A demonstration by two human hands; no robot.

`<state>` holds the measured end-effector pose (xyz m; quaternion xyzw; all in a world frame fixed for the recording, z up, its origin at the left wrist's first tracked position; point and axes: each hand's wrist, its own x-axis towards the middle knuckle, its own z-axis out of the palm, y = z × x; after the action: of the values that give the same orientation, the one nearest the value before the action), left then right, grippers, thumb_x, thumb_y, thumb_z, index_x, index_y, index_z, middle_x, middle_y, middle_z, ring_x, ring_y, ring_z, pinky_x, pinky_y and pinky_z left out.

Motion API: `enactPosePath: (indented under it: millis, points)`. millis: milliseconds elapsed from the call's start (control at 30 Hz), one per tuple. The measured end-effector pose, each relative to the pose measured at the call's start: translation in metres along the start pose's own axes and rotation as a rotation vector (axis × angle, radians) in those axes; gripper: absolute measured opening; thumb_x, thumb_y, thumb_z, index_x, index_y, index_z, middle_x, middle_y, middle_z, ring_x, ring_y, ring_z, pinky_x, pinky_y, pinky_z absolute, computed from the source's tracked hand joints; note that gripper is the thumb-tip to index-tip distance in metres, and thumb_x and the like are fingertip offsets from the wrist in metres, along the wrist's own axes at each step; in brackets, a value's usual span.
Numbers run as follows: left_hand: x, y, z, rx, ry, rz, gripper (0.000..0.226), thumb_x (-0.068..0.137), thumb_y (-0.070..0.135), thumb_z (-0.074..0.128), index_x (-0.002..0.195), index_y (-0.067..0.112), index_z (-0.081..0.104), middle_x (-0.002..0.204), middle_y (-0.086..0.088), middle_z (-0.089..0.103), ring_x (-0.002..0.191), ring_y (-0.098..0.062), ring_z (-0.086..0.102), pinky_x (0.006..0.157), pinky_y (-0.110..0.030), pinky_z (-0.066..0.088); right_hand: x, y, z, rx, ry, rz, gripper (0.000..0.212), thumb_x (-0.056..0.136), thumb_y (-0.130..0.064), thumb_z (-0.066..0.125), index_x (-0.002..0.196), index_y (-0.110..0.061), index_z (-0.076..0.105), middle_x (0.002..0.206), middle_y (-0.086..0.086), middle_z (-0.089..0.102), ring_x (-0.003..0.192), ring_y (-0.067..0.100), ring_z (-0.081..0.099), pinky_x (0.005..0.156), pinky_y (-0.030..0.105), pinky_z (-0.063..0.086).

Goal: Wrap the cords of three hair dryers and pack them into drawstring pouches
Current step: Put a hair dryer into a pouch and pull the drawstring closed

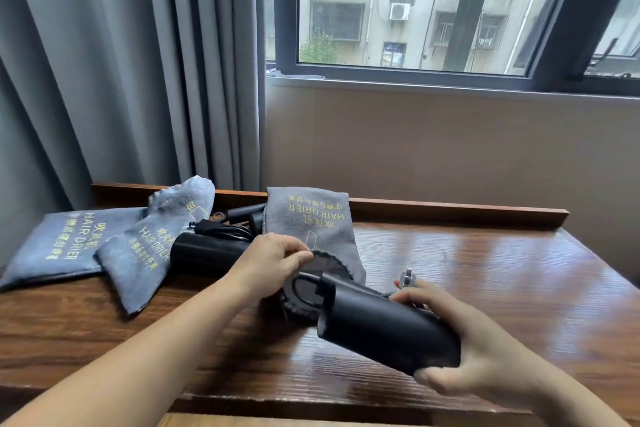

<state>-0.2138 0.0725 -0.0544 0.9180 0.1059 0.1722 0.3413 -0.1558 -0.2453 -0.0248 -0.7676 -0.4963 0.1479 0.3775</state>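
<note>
My right hand (460, 354) is nearest, its grip wrapped round the barrel of a black hair dryer (388, 329), the plug (408, 279) sticking up by my fingers. My left hand (268, 262) pinches the mouth of the grey pouch (311, 218) lying on the table (485, 270) and lifts it open. The dryer's rear points at that opening. If the mouth sags or the wrapped cord slips loose, the dryer could snag on the rim.

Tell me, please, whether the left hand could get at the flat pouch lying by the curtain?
Probably not yet: the left hand is pinching the open pouch's rim, though nothing lies on the flat pouch.
</note>
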Motion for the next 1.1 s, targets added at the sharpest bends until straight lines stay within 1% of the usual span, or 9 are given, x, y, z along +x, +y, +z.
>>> enactPosePath:
  millis: [167,333,433,600,667,767,867,1000,1100]
  points:
    - [-0.008,0.019,0.003,0.007,0.06,0.092,0.012,0.093,0.027,0.068,0.084,0.025,0.075,0.069,0.015,0.068,0.067,-0.001,0.058,0.067,-0.02,0.046,0.006,0.01,0.014,-0.181,0.172,0.063,0.074,0.061,-0.04,0.076,0.125,-0.058,0.044,0.129,-0.03,0.041,0.117,-0.005,0.053,0.094,0.007,0.04]
    - [-0.015,0.047,0.019,0.078,0.136,0.2,0.015,0.094,0.031,0.065,0.095,0.02,0.076,0.086,0.009,0.074,0.082,-0.007,0.065,0.077,-0.024,0.048,0.015,0.015,0.045,-0.442,0.253,0.103,0.08,0.061,-0.057,0.066,0.136,-0.05,0.037,0.151,-0.023,0.018,0.119,0.001,0.051,0.095,0.016,0.044]
    - [-0.013,0.059,0.024,0.101,0.146,0.232,0.017,0.094,0.032,0.064,0.097,0.02,0.075,0.09,0.005,0.076,0.086,-0.014,0.067,0.08,-0.032,0.05,0.023,0.013,0.057,-0.504,0.266,0.135,0.084,0.063,-0.058,0.059,0.141,-0.047,0.031,0.158,-0.015,0.009,0.13,0.008,0.044,0.097,0.02,0.044]
    - [-0.018,0.067,0.032,0.112,0.139,0.22,0.015,0.094,0.034,0.064,0.094,0.022,0.073,0.077,0.004,0.072,0.076,-0.016,0.064,0.068,-0.023,0.042,0.033,0.015,0.065,-0.498,0.4,0.256,0.08,0.067,-0.055,0.063,0.139,-0.04,0.034,0.155,-0.007,0.017,0.124,0.016,0.049,0.089,0.024,0.047]
    - [-0.016,0.071,0.032,0.092,0.141,0.18,0.014,0.093,0.034,0.064,0.092,0.022,0.071,0.074,0.003,0.07,0.074,-0.016,0.064,0.067,-0.025,0.043,0.034,0.017,0.068,-0.592,0.39,0.215,0.081,0.065,-0.05,0.067,0.139,-0.033,0.039,0.155,0.002,0.022,0.128,0.023,0.047,0.089,0.029,0.052]
    - [-0.003,0.078,0.03,0.068,0.171,0.142,0.014,0.092,0.033,0.064,0.091,0.022,0.072,0.071,0.005,0.068,0.073,-0.016,0.064,0.068,-0.028,0.046,0.035,0.015,0.073,-0.693,0.311,0.133,0.083,0.056,-0.04,0.073,0.134,-0.024,0.047,0.151,0.015,0.036,0.126,0.034,0.052,0.075,0.035,0.061]
    - [0.005,0.088,0.031,0.045,0.169,0.169,0.014,0.092,0.031,0.065,0.09,0.02,0.073,0.065,0.012,0.06,0.073,-0.015,0.064,0.069,-0.028,0.047,0.039,0.008,0.074,-0.782,0.25,0.098,0.078,0.055,-0.034,0.072,0.13,-0.021,0.053,0.147,0.017,0.044,0.127,0.035,0.054,0.063,0.032,0.061]
    - [0.003,0.092,0.035,0.033,0.157,0.274,0.011,0.094,0.027,0.064,0.089,0.022,0.072,0.071,0.012,0.065,0.071,-0.007,0.059,0.07,-0.025,0.046,0.043,0.011,0.069,-0.81,0.212,0.047,0.075,0.06,-0.033,0.066,0.132,-0.021,0.052,0.15,0.016,0.041,0.132,0.033,0.049,0.07,0.031,0.062]
    - [-0.002,0.087,0.032,-0.009,0.11,0.364,0.011,0.094,0.03,0.061,0.092,0.023,0.071,0.074,0.014,0.067,0.07,-0.004,0.06,0.07,-0.024,0.048,0.047,0.021,0.062,-0.713,0.249,0.039,0.076,0.064,-0.037,0.062,0.137,-0.028,0.043,0.156,0.006,0.028,0.134,0.025,0.042,0.079,0.032,0.059]
